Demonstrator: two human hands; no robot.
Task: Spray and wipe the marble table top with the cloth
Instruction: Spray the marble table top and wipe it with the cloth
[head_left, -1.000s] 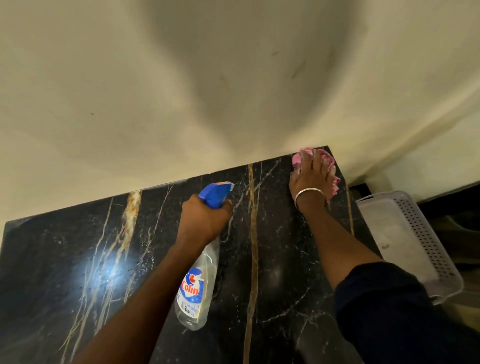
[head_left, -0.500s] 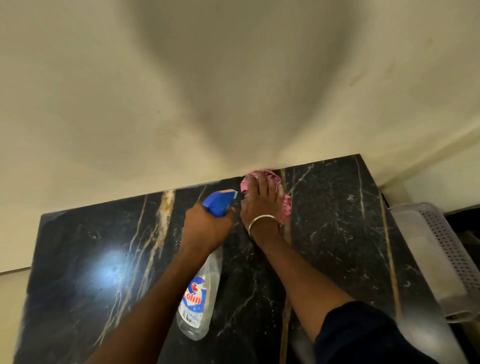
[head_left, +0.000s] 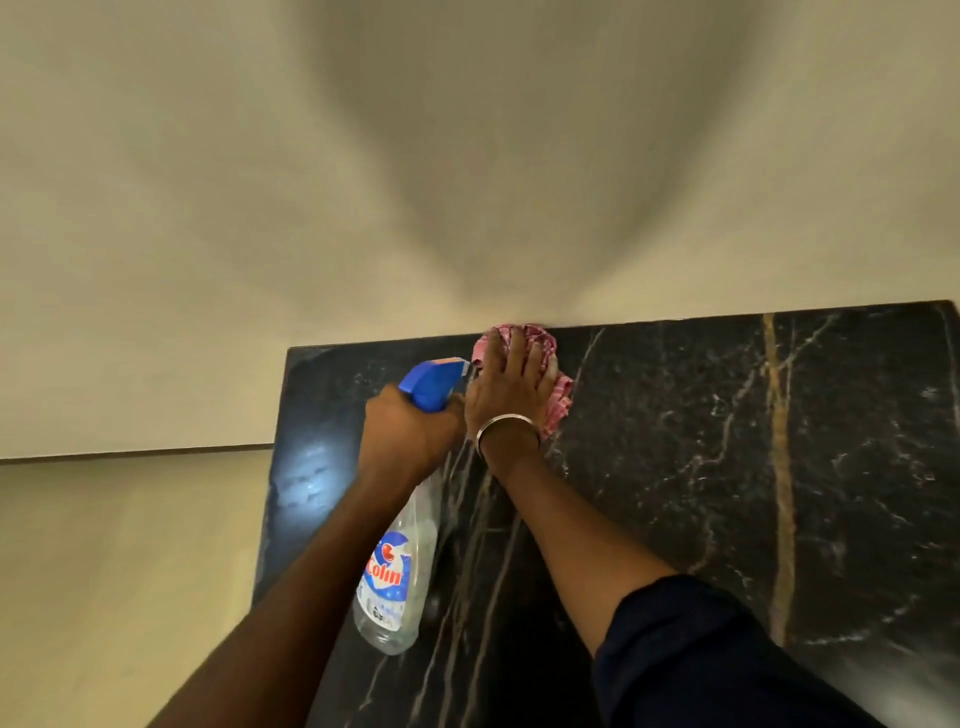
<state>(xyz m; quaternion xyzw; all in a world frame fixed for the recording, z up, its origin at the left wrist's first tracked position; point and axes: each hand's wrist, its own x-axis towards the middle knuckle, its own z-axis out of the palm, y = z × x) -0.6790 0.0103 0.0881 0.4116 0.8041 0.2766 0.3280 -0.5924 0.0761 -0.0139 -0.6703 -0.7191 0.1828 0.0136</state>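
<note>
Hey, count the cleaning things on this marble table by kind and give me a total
Spray bottle: 1, gripped by the left hand
Cloth: 1, pressed under the right hand
Total: 2

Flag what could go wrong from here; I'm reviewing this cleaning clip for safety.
The nozzle of the spray bottle sits right beside the right hand, so a squirt might hit skin rather than the marble table top. The cloth is pressed at the far edge by the wall, so wiping may smear the wall.
</note>
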